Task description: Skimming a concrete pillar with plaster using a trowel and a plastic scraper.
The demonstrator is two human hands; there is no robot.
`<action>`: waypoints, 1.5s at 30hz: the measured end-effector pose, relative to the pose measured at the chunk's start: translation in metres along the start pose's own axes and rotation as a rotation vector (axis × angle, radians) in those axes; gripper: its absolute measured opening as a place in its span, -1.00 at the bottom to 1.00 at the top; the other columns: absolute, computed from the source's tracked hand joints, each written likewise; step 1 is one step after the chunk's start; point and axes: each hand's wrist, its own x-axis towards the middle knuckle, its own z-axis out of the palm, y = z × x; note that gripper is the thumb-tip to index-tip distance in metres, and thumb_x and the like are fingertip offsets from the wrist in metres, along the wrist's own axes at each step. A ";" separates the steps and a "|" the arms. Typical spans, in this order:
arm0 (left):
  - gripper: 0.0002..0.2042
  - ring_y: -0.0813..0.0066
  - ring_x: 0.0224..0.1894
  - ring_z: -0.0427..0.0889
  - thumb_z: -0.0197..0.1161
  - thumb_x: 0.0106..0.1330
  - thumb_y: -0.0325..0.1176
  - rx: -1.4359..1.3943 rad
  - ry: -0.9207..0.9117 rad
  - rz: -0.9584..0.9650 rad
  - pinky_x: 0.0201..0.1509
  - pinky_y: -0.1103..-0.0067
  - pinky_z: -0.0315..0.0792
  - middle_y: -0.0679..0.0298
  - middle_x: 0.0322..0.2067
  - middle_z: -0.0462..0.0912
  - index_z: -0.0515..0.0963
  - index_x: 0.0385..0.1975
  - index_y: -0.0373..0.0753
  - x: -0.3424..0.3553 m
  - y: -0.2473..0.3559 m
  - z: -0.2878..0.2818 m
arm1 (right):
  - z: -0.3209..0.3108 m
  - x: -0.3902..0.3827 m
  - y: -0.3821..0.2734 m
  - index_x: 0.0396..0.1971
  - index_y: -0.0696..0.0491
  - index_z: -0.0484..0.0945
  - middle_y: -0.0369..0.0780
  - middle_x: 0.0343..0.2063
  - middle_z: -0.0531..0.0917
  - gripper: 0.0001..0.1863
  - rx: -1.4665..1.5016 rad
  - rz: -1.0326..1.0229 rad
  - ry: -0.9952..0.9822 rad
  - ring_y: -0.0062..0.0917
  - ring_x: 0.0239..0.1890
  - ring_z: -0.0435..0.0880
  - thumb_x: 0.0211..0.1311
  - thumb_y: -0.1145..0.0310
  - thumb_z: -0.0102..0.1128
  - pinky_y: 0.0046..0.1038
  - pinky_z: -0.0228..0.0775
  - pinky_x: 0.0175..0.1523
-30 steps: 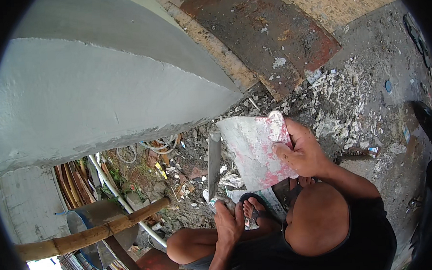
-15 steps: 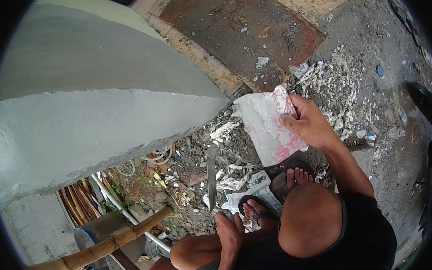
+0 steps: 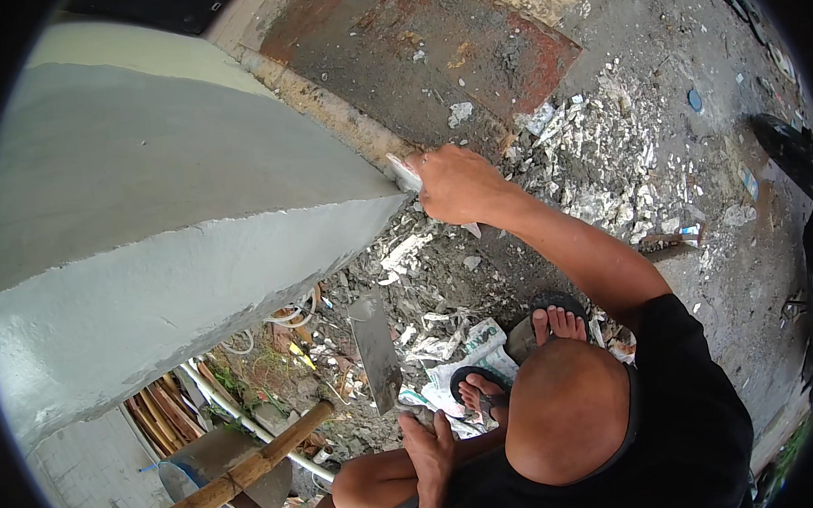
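My right hand (image 3: 463, 187) reaches to the far corner of the grey plastered wall (image 3: 241, 249), fingers closed on a flat pinkish-white plastering plate. Only bits of this plate (image 3: 405, 174) show past the hand, its edge turned toward the corner; the rest is hidden. Low in the middle, my left hand (image 3: 428, 446) is closed near the lower end of a trowel with a flat grey rectangular blade (image 3: 375, 352). That blade stands tilted below the wall's bottom edge, apart from it. The trowel's grip is mostly hidden by the fingers.
White and grey rubble (image 3: 623, 169) covers the ground to the right of the wall. A printed sack (image 3: 476, 351) lies by my sandalled feet. A bamboo pole (image 3: 243, 469) crosses the lower left beside a blue-rimmed drum (image 3: 175, 482). A rusty-edged slab (image 3: 396, 57) lies behind.
My right hand has carried the plate left and up to the wall corner, turning it so its broad face no longer shows. The trowel blade has turned from edge-on to show its face.
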 end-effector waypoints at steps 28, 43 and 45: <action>-0.69 0.28 -0.57 0.42 0.25 0.23 -0.36 -0.006 -0.070 -0.028 -0.42 0.35 0.36 0.08 -0.58 0.46 0.27 -0.22 -0.35 0.010 0.007 -0.007 | 0.014 0.045 0.016 -0.19 0.31 0.57 0.16 -0.27 0.63 -0.64 0.105 0.030 0.057 0.02 -0.12 0.62 -0.05 0.49 0.07 -0.15 0.47 0.03; -0.71 0.23 -0.51 0.41 0.23 0.26 -0.37 -0.029 -0.096 -0.064 -0.37 0.35 0.37 0.02 -0.50 0.47 0.27 -0.24 -0.38 0.014 0.024 -0.015 | -0.003 0.064 0.022 -0.37 0.33 0.61 0.13 -0.32 0.65 -0.71 0.116 -0.006 0.117 0.02 -0.16 0.63 -0.13 0.47 0.10 -0.17 0.50 -0.03; -0.71 0.22 -0.50 0.41 0.23 0.26 -0.37 -0.073 -0.095 -0.109 -0.36 0.34 0.37 0.01 -0.50 0.47 0.27 -0.24 -0.38 0.015 0.025 -0.017 | 0.006 0.064 0.015 -0.37 0.32 0.62 0.12 -0.33 0.65 -0.71 0.125 0.020 0.093 0.02 -0.17 0.64 -0.13 0.48 0.11 -0.17 0.51 -0.04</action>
